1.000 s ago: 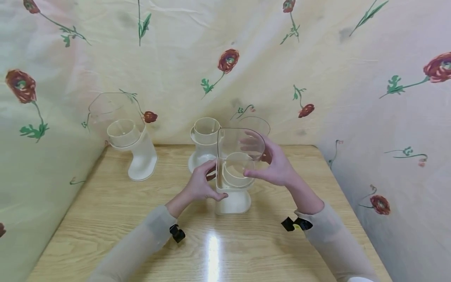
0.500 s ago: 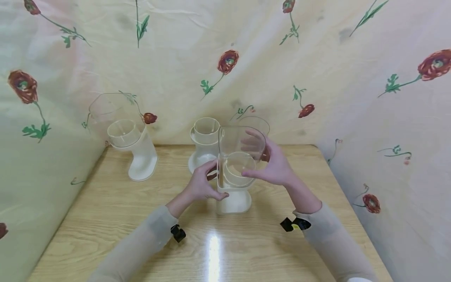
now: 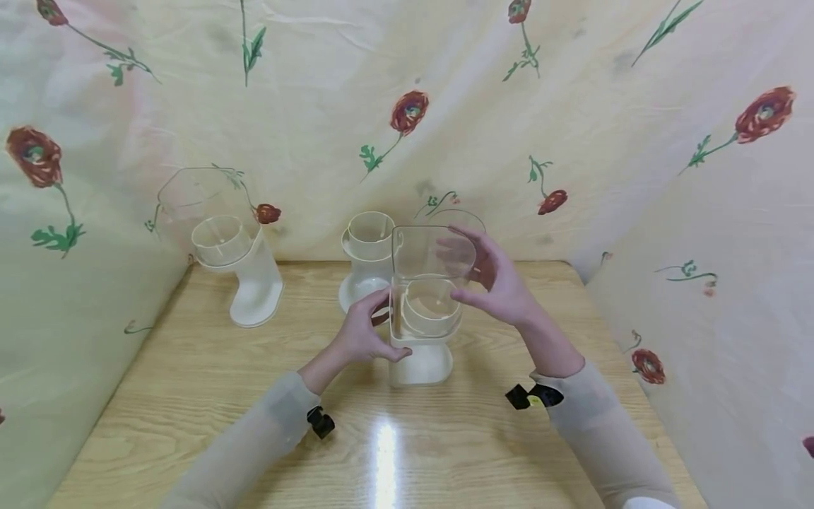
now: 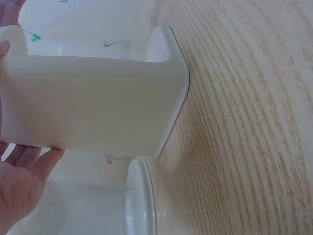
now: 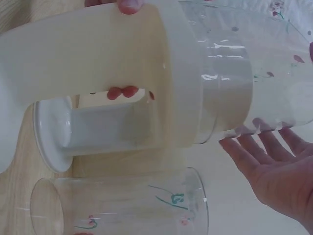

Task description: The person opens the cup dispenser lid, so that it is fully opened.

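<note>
**Two hands at the middle dispenser**

At the far left of the table (image 3: pixel 191 396), near the back corner, we see a dispenser (image 3: pixel 244 272) standing upright: a cream stand carrying a clear container, well apart from both hands.

Moving right, our left hand (image 3: pixel 365 332) grips the cream base (image 3: pixel 420 357) of the middle dispenser, thumb curled round its front and fingers behind it. The left wrist view shows the base (image 4: pixel 93 103) close up, with fingers (image 4: pixel 24 171) wrapped beneath it. Just behind this hand stands a second cream stand (image 3: pixel 369 258), its round foot on the wood.

The clear container (image 3: pixel 432 279) sits on top of the gripped base, near the table's centre. A loose clear container (image 3: pixel 467 226) stands behind it, partly hidden.

Our right hand (image 3: pixel 499 283) is spread open beside the container's right wall, fingers straight and apart. In the right wrist view the fingertips (image 5: pixel 254 142) lie at the clear wall (image 5: pixel 244 73); we cannot tell whether they touch it.

Flowered cloth (image 3: pixel 572 106) hangs behind and along both sides.
</note>
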The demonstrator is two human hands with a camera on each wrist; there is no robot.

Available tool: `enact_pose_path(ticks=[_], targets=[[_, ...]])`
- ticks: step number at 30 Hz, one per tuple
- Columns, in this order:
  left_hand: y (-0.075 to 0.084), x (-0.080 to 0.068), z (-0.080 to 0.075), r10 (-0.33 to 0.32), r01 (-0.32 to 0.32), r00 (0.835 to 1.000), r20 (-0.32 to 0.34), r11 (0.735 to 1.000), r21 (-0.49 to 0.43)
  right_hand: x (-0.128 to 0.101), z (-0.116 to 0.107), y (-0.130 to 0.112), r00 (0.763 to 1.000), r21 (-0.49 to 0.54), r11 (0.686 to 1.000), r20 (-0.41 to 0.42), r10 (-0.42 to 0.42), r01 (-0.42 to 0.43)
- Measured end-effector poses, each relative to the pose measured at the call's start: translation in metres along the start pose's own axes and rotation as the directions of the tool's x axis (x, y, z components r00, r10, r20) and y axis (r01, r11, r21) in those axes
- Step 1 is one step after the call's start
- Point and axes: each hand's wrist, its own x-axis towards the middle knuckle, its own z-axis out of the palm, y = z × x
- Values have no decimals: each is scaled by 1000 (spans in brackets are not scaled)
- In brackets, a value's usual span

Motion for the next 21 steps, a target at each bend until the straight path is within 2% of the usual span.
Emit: enact_pose_path(ticks=[10, 16, 21], targets=[[0, -1, 0, 6, -6, 1000, 0, 1000, 17, 1, 4, -16, 1000, -61, 998, -7, 13, -13], [0, -4, 0, -10, 10, 1000, -1, 1000, 14, 6, -2, -23, 1000, -62, 998, -8, -30, 30], [0, -6, -1, -11, 11, 1000, 8, 1000, 14, 11, 0, -35, 1000, -117, 993, -6, -15, 15]])
